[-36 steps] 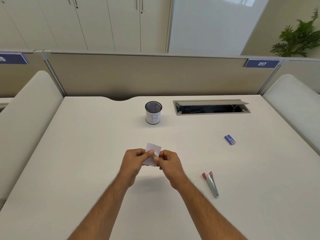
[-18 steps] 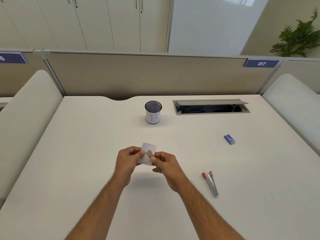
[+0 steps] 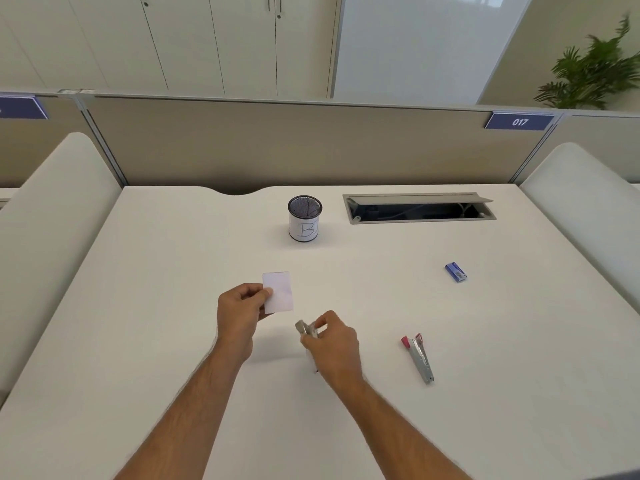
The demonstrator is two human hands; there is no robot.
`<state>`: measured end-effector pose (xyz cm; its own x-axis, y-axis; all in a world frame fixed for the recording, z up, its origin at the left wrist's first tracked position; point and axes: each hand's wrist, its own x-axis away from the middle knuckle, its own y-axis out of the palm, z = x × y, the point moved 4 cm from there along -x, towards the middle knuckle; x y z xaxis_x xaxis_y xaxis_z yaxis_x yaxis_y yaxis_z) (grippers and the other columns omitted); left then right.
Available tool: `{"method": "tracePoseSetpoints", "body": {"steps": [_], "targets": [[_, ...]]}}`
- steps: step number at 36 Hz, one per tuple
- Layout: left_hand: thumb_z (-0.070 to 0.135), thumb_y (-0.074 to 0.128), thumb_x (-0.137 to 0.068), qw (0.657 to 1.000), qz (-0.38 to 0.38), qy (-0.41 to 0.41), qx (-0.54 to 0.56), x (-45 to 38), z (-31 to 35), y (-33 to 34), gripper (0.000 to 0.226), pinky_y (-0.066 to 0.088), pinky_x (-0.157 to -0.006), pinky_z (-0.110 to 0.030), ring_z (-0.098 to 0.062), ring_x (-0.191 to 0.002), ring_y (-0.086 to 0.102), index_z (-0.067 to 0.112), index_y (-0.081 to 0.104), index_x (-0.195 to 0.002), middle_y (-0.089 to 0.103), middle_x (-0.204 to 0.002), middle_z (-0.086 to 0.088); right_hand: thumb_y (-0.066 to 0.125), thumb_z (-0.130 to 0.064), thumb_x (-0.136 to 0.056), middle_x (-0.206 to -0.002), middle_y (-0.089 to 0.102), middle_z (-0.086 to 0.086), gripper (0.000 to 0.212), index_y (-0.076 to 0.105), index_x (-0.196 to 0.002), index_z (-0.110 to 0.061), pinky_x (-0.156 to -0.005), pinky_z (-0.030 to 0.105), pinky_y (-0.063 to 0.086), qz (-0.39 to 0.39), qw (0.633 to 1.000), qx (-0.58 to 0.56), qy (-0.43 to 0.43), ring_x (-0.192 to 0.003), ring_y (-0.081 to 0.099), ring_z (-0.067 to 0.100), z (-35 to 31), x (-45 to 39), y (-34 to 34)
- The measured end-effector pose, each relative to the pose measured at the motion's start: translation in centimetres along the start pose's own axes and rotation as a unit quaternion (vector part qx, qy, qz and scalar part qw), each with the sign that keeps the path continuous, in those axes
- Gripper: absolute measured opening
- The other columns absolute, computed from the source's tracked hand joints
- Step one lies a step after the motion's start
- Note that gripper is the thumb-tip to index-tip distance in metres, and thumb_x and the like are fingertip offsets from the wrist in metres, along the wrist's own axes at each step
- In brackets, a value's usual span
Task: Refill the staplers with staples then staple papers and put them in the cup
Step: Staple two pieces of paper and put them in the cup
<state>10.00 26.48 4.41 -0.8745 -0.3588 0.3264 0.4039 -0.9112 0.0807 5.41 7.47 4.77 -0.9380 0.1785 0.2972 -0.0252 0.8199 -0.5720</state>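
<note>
My left hand (image 3: 240,313) pinches a small white folded paper (image 3: 279,292) by its left edge, above the white desk (image 3: 138,323). To its right and lower, my right hand (image 3: 332,344) grips a small metal stapler (image 3: 306,329), whose front end sticks out toward the paper without touching it. A second stapler (image 3: 419,357), silver with a red end, lies on the desk to the right. A blue staple box (image 3: 455,272) lies further back on the right. A black mesh cup (image 3: 305,218) with a white label marked "B" stands at the back centre.
An open cable hatch (image 3: 418,208) is sunk into the desk right of the cup. A beige partition (image 3: 277,143) closes the back edge. Padded white dividers (image 3: 52,216) flank both sides.
The hands have come apart. My right hand drew the stapler down and to the right, off the paper. My left hand keeps the paper, now fully visible.
</note>
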Motion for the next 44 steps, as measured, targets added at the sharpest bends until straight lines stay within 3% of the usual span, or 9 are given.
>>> {"method": "tracePoseSetpoints", "body": {"steps": [3, 8, 10, 23, 29, 33, 38, 41, 44], "targets": [[0.000, 0.074, -0.088, 1.000, 0.001, 0.001, 0.012, 0.1, 0.1, 0.0, 0.008, 0.063, -0.077, -0.040, -0.032, -0.082, 0.072, 0.004, 0.076, -0.080, 0.074, -0.084, -0.013, 0.060, -0.030, -0.091, -0.084, 0.068, 0.007, 0.018, 0.052, -0.098, -0.015, -0.067, 0.047, 0.060, -0.007, 0.995, 0.092, -0.042, -0.074, 0.069, 0.031, 0.2, 0.9, 1.1], [0.001, 0.075, -0.087, 1.000, -0.008, -0.004, 0.015, 0.4, 0.2, 0.2, 0.004, 0.063, -0.083, -0.044, -0.032, -0.083, 0.073, 0.000, 0.075, -0.084, 0.075, -0.085, -0.013, 0.050, -0.028, -0.098, -0.102, 0.065, 0.009, 0.020, 0.048, -0.111, -0.014, -0.066, 0.033, 0.043, -0.014, 0.965, 0.241, -0.107, -0.093, 0.060, 0.028, 0.7, 1.8, 3.6], [0.001, 0.075, -0.088, 1.000, -0.009, -0.003, 0.016, 0.5, 0.3, 0.3, 0.005, 0.064, -0.083, -0.045, -0.031, -0.083, 0.073, 0.002, 0.075, -0.083, 0.076, -0.085, -0.013, 0.049, -0.026, -0.099, -0.108, 0.064, 0.009, 0.022, 0.049, -0.118, -0.014, -0.070, 0.034, 0.045, -0.024, 0.957, 0.267, -0.108, -0.099, 0.058, 0.026, 0.9, 2.0, 4.4], [0.001, 0.074, -0.088, 1.000, -0.023, 0.003, -0.010, 0.8, 0.8, -0.1, 0.008, 0.064, -0.080, -0.042, -0.031, -0.082, 0.074, 0.003, 0.075, -0.081, 0.076, -0.085, -0.013, 0.049, -0.026, -0.100, -0.115, 0.064, 0.008, 0.029, 0.045, -0.127, -0.014, -0.081, 0.032, 0.049, -0.059, 0.951, 0.292, -0.083, -0.107, 0.056, 0.025, 2.0, 2.1, 5.6], [0.006, 0.076, -0.088, 0.998, -0.017, 0.023, -0.058, 0.6, 1.4, -0.1, 0.007, 0.064, -0.082, -0.044, -0.030, -0.082, 0.070, 0.007, 0.077, -0.081, 0.074, -0.088, -0.024, 0.055, -0.052, -0.094, -0.115, 0.060, 0.004, 0.047, 0.042, -0.125, -0.018, -0.076, 0.034, 0.043, -0.056, 0.951, 0.300, -0.058, -0.111, 0.054, 0.025, 1.7, 1.9, 5.1], [0.009, 0.078, -0.086, 0.993, -0.019, 0.057, -0.101, 1.1, 2.0, 0.6, 0.011, 0.060, -0.077, -0.042, -0.021, -0.072, 0.063, 0.013, 0.076, -0.076, 0.069, -0.072, -0.006, 0.053, -0.057, -0.094, -0.105, 0.063, 0.000, 0.045, 0.049, -0.117, -0.019, -0.075, 0.033, 0.045, -0.001, 0.980, 0.193, -0.040, -0.102, 0.060, 0.022, 0.5, 1.0, 2.8], [0.008, 0.076, -0.087, 0.969, -0.033, 0.154, -0.193, 2.9, 3.0, 2.3, 0.019, 0.050, -0.073, -0.024, 0.003, -0.069, 0.065, 0.024, 0.074, -0.077, 0.073, -0.072, 0.018, 0.059, -0.048, -0.097, -0.073, 0.070, -0.001, 0.035, 0.063, -0.088, -0.014, -0.066, 0.035, 0.055, 0.070, 0.990, -0.122, 0.002, -0.068, 0.063, 0.018, -2.3, -0.4, -1.1], [0.002, 0.075, -0.087, 0.890, -0.045, 0.342, -0.299, 4.8, 3.7, 3.5, 0.015, 0.051, -0.081, -0.026, -0.012, -0.090, 0.067, 0.017, 0.075, -0.086, 0.074, -0.089, 0.010, 0.067, -0.055, -0.091, -0.069, 0.071, 0.000, 0.049, 0.071, -0.083, -0.006, -0.049, 0.028, 0.049, 0.035, 0.949, -0.305, 0.065, -0.058, 0.061, 0.012, -3.4, -1.2, -2.9], [-0.002, 0.077, -0.086, 0.806, -0.045, 0.474, -0.352, 6.0, 3.6, 4.6, 0.012, 0.053, -0.081, -0.036, -0.024, -0.096, 0.065, 0.009, 0.077, -0.090, 0.071, -0.098, -0.002, 0.076, -0.061, -0.079, -0.071, 0.074, 0.002, 0.053, 0.076, -0.083, -0.008, -0.052, 0.028, 0.052, -0.029, 0.923, -0.366, 0.112, -0.062, 0.066, 0.014, -4.0, -1.8, -4.2]]}}
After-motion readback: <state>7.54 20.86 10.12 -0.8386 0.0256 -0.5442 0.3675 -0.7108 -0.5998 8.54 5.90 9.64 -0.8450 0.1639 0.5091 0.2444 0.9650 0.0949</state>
